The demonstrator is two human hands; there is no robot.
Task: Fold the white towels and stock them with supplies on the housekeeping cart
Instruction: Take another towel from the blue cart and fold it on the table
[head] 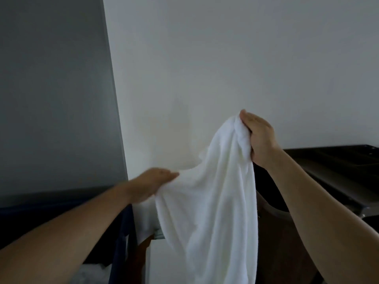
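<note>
Head view, stock record.

Item 1: white towel [209, 201], count one. It is held in the air before the white wall [205, 58] and rests on nothing. Its lower part hangs past the bottom edge of the view. Our right hand [259, 136], the higher of the two, clamps a bunched upper end in curled fingers. Our left hand [150, 186], lower and out to the left, holds a side edge, though blur hides how its fingers lie. The hands are apart, with the cloth draped slack between them.

Handling, as we judge it: soft and limp, light enough for one hand, neither slippery nor fragile. It keeps no shape of its own, so any fold has to be set by pulling it taut or laying it flat. The best hold is two neighbouring corners, each pinched between thumb and fingers. We would shift the bunched right-hand grip to a corner before folding square. The corners themselves are lost in the drape.

Item 2: hands, count two, both on the towel.

Item 3: dark-topped unit [338, 167] at the right, count one; we cannot tell whether it is the cart.

Item 4: dark blue frame [123, 238] at lower left, count one, with a pale heap [92, 272] inside it; we cannot tell whether that is more towels.

Folded towels and supplies: we see none.
</note>
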